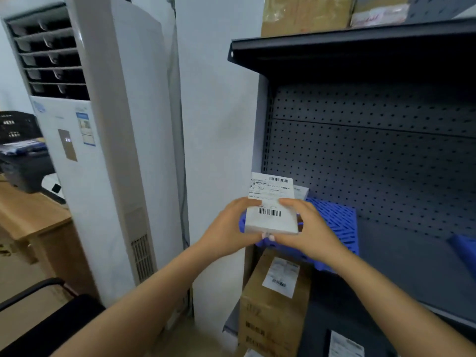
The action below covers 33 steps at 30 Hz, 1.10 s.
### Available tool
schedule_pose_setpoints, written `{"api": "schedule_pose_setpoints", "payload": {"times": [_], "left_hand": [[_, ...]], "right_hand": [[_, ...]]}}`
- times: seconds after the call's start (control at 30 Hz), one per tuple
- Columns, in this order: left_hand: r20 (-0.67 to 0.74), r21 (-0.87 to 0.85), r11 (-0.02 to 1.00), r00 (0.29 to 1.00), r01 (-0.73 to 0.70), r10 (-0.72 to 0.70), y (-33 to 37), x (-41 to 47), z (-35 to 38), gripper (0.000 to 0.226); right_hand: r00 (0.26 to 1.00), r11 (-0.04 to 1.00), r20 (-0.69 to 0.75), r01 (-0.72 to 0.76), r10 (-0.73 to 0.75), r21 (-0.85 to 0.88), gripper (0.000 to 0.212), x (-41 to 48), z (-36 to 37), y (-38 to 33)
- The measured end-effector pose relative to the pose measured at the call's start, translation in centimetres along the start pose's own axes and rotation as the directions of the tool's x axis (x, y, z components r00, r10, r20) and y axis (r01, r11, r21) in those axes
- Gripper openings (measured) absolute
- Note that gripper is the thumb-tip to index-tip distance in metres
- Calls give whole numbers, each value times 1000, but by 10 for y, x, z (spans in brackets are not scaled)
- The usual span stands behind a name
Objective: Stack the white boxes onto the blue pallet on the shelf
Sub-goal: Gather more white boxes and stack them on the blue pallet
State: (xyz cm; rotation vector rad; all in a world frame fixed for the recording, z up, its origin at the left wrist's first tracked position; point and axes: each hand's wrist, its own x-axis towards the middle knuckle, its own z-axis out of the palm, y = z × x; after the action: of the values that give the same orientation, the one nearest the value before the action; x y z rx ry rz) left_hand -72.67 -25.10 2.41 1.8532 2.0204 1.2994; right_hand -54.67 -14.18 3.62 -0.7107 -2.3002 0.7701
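Note:
A flat white box point(270, 202) with a barcode shipping label on top is held between both hands at the left front corner of the blue slatted pallet point(334, 222). My left hand point(231, 225) grips its left edge and my right hand point(309, 228) grips its right edge. The pallet lies on the dark grey shelf point(399, 253) against a pegboard back. Another white box point(301, 192) peeks out just behind the held one, at the pallet's back left; most of it is hidden.
A brown carton point(273, 305) with a label stands on the lower shelf under my hands. A second blue pallet point(463, 248) edge shows at right. An upper shelf point(334, 45) carries cartons. A tall white air conditioner point(103, 150) stands left, beside a wooden desk point(31, 215).

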Motion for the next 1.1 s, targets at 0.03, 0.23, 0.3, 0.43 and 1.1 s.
{"api": "schedule_pose_setpoints", "payload": {"times": [0.03,0.23,0.3,0.43,1.1], "left_hand": [[0,-12,1000,1000,1,-1,-6,9,3,68],[64,-75,997,998,12,-7,-39,55,32,65],[92,-70,997,996,-7,13,-46,73,42,65],[167,-113,993,985,-25,44,-64,110,59,65],[523,-56,967,818,-249,241,-138,245,74,92]], "right_hand": [[1000,1000,1,-2,2,-8,82,8,0,5],[997,995,-12,-72,72,-72,82,40,-4,38],[992,988,-32,-122,119,-94,81,48,-6,50],[981,977,-78,-187,179,-105,80,69,-9,72],[871,880,-273,-455,408,-135,76,133,7,91]]}}
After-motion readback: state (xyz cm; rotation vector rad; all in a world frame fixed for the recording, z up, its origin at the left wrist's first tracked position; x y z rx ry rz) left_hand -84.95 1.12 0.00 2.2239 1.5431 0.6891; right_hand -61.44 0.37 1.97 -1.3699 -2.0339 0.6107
